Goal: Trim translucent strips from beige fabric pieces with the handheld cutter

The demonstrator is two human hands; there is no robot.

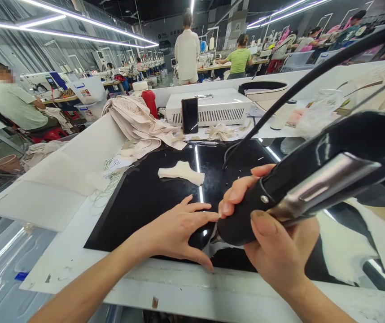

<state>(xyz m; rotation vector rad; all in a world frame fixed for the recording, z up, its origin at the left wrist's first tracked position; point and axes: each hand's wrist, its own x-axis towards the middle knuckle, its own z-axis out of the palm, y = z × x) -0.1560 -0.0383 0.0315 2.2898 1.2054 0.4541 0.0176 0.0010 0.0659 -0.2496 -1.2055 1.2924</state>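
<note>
My right hand point(280, 242) grips a black corded hand tool point(313, 175) with a long silver lever along its body. The tool's pointed metal tip is angled down at a thin whitish piece of material point(221, 247); whether it touches cannot be made out. My left hand point(175, 226) lies palm down with fingers spread, just left of the tip. Its fingertips are close to the tool's nose. A glossy black sheet point(135, 211) lies beneath both hands. Beyond my left hand, a small cream fabric piece point(182, 172) rests on that sheet.
Beige fabric point(135, 119) is heaped at the back left beside a red bottle point(150, 103). A phone point(190, 115) leans against a white vented box point(212, 107). The tool's black cable point(300, 80) arches across the right. Pale cut pieces point(342, 242) lie right. People sit at sewing machines beyond.
</note>
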